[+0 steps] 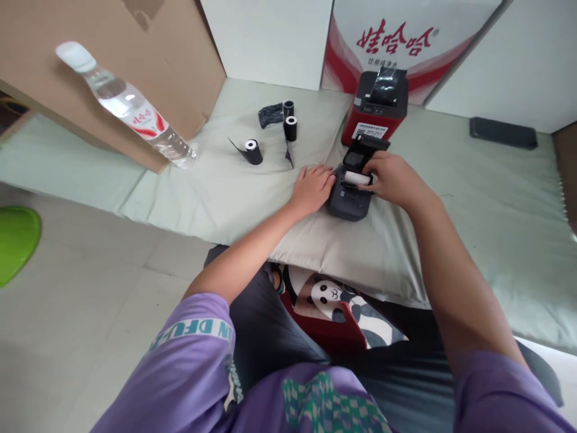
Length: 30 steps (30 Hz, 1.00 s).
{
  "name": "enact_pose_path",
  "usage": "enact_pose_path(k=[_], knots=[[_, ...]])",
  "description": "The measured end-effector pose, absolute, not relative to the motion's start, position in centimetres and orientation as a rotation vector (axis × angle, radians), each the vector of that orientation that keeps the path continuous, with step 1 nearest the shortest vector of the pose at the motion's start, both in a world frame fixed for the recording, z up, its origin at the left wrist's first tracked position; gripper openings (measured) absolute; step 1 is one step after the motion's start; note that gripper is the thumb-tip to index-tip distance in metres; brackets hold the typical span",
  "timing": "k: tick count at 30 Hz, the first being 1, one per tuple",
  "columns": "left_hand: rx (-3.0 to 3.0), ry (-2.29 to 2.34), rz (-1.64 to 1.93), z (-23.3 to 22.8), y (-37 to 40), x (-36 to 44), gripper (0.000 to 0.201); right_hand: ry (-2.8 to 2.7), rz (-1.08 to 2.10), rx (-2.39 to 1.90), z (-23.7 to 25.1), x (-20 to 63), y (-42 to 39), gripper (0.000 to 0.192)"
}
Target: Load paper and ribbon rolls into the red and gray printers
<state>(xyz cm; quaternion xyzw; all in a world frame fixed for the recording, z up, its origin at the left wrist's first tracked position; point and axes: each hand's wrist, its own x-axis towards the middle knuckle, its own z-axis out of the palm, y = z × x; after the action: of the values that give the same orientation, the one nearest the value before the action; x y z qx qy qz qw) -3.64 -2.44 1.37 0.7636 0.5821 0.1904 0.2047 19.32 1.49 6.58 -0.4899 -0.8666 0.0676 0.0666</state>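
A: What is inside the small black printer?

B: Its lid stands open, and a white paper roll lies in the open compartment. The right hand rests on the far right side of the printer, with the fingers curled around the end of the roll, touching it. I cannot tell if they really pinch it.

A: And the other hand?

B: The left hand lies flat on the pale green mat, just left of the printer. Its fingers are loose and spread, and the fingertips touch the printer's left edge.

A: What is behind the printer?

B: A red and black printer stands just behind it, with dark film on the top. Left of the small printer, and further back, three small black rolls lie on the mat. Far to the left of it, a clear water bottle leans against a cardboard box; it seems nearly full.
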Motion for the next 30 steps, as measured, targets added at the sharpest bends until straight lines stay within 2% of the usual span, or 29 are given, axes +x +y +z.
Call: enact_pose_path(k=[5,10,17,22,26,30], knots=[[2.15,1.62,0.514,1.5,-2.6,-3.6,0.052,-2.55,0.286,-1.479,6.3,20.0,1.4,0.028],[2.167,1.626,0.512,1.5,-2.5,-3.6,0.051,-2.615,0.257,-1.422,6.7,19.4,1.7,0.017],[2.172,1.579,0.522,1.2,-2.4,-3.6,0.051,-2.366,0.32,-1.438,5.6,20.7,1.1,0.029],[2.156,1.583,0.56,0.9,-2.3,-3.7,0.047,-2.26,0.429,-1.436,7.5,20.6,0.2,0.021],[1.99,1.435,0.863,0.9,-1.5,-4.0,0.044,-1.951,0.701,-1.272,8.9,19.2,-1.0,0.039],[1.667,1.159,1.167,2.4,-1.6,-5.0,0.058,-1.631,0.987,-1.144,8.2,16.0,-2.5,0.061]])
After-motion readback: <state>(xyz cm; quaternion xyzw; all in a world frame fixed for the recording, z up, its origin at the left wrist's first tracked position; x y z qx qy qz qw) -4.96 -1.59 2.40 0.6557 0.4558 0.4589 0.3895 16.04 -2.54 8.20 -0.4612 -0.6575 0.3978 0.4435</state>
